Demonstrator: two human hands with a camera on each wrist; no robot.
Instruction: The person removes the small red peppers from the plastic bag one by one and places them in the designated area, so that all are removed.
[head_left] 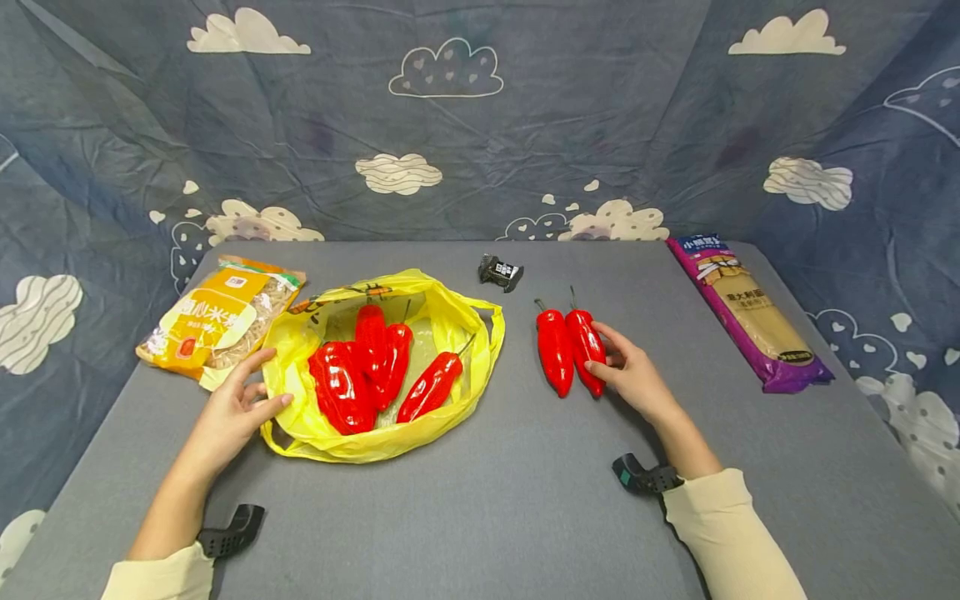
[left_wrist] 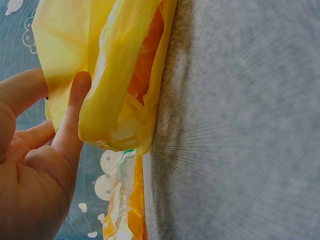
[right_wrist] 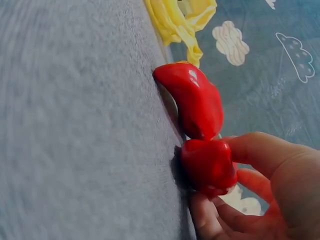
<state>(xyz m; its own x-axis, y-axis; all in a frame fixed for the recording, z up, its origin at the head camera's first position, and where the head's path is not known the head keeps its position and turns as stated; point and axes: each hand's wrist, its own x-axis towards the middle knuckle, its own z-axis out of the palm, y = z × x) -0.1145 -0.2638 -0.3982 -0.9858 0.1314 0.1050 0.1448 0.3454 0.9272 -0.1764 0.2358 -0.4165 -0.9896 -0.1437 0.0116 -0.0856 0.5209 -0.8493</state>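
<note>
A yellow plastic bag (head_left: 465, 400) lies with its mouth wide on the table, left of the middle. Inside it are several glossy red peppers (head_left: 341, 387), some with thin dark stems. My left hand (head_left: 234, 421) holds the bag's left side, thumb in front and fingers partly hidden behind the plastic (left_wrist: 65, 55). To the right of the bag, two long red peppers lie side by side. My right hand (head_left: 632, 375) grips the right-hand pepper (head_left: 585, 342), thumb and fingers on either side of it. The other pepper (head_left: 555, 354) lies right against it, also seen in the right wrist view.
An orange and clear food packet (head_left: 206, 321) lies behind my left hand, beside the bag. A small black wrapped packet (head_left: 500, 272) is near the back edge. On the far right lies a long purple noodle packet (head_left: 750, 312). Patterned cloth (head_left: 525, 133) hangs behind the grey table (head_left: 480, 525).
</note>
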